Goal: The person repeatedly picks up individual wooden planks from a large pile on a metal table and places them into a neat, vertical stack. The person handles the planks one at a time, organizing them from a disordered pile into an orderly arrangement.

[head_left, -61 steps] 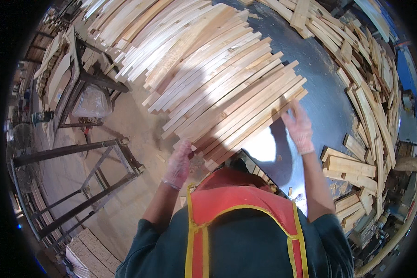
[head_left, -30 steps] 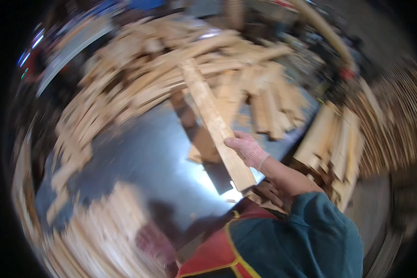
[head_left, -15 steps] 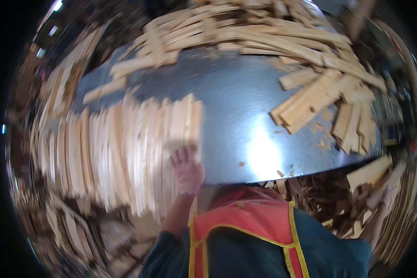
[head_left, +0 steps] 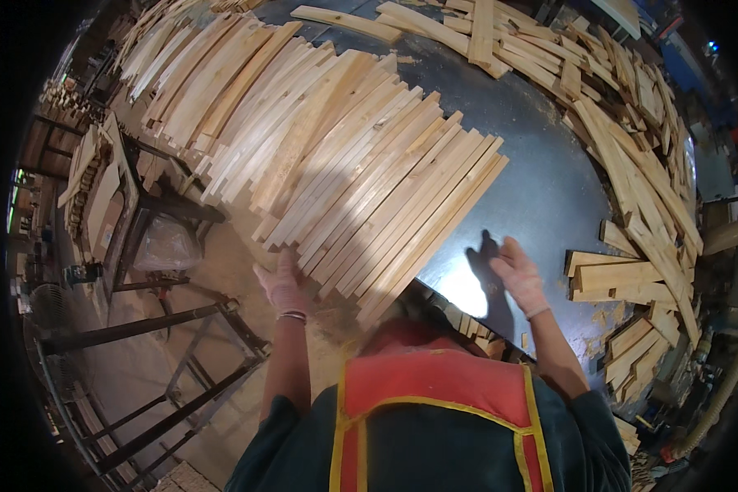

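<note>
A long row of pale wooden strips (head_left: 369, 176) lies side by side on the dark metal table (head_left: 500, 213), their near ends uneven. At those near ends is my left hand (head_left: 280, 285), its fingers apart and nothing held; whether it touches the wood I cannot tell. Over the bare metal right of the row hovers my right hand (head_left: 518, 277), empty, with its fingers loosely bent and apart. The hand's dark shadow falls on the tabletop beside a bright glare spot. Both hands look thinly gloved.
Loose offcut boards (head_left: 631, 164) pile along the table's far and right edges. Shorter notched pieces (head_left: 619, 279) lie at the right among wood chips. A dark metal frame (head_left: 139, 328) stands at the lower left, near a clear plastic bag (head_left: 168, 244). Wood scraps lie below the table edge.
My view has swung left. The left hand has left the top of the strips for their near ends. My right hand has come up from the scraps at the lower right to above the table.
</note>
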Motion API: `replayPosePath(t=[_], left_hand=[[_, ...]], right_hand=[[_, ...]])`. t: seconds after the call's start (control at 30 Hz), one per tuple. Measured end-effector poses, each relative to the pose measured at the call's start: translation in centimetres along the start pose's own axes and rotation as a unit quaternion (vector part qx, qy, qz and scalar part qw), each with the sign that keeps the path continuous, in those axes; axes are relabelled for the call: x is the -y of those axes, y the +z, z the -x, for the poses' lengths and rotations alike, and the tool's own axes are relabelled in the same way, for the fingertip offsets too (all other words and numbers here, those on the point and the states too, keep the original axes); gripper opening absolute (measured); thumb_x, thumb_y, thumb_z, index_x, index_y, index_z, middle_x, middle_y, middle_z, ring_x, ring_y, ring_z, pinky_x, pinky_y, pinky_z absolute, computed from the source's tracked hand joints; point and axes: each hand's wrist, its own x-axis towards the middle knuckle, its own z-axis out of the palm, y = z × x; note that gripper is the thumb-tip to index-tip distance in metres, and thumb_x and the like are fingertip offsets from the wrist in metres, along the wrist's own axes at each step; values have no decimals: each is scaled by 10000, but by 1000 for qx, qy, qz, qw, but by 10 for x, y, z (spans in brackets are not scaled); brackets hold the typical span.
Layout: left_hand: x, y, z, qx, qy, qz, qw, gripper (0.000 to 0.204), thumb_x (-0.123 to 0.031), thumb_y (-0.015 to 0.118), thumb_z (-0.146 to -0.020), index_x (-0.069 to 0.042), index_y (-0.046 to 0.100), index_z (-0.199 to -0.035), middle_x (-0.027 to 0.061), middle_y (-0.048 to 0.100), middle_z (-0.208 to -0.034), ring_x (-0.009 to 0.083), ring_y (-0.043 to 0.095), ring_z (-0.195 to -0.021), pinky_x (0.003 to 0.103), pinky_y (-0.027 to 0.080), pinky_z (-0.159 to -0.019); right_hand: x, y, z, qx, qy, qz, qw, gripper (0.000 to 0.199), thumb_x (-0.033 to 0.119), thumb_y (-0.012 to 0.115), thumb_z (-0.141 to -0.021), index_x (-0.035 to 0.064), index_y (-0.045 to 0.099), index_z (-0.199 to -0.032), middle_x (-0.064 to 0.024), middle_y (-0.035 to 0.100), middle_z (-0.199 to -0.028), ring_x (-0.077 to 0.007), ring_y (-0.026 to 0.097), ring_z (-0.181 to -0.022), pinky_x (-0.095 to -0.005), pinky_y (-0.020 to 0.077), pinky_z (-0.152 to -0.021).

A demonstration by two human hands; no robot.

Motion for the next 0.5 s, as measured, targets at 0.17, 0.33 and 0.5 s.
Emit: replayPosePath(t=[0.17, 0.33, 0.5], left_hand=[[55, -19, -36, 84, -233, 213, 945, 520, -524, 735, -988, -179, 663, -1369, 42, 649, -1412, 294, 624, -1248, 542, 537, -944], [65, -29, -1, 159, -237, 153, 946, 590, -576, 744, -973, -176, 638, -1392, 37, 664, -1342, 284, 655, -1180, 521, 542, -953], [78, -54, 33, 293, -217, 118, 924, 554, -498, 766, -974, -112, 629, -1347, 65, 694, -1207, 241, 680, -1110, 470, 569, -951]], right_hand=[[25, 57, -60, -18, -1, -39, 999, 748, 332, 782, -946, -11, 494, -1545, -224, 711, -1328, -311, 695, -1227, -376, 538, -1049], [19, 55, -93, 14, -37, -57, 998, 747, 360, 809, -932, -7, 521, -1515, -194, 727, -1206, -265, 699, -1099, -366, 540, -971], [7, 64, -87, 2, -30, -131, 991, 797, 252, 811, -941, 26, 423, -1599, -185, 717, -1254, -263, 685, -1146, -361, 532, -1017]])
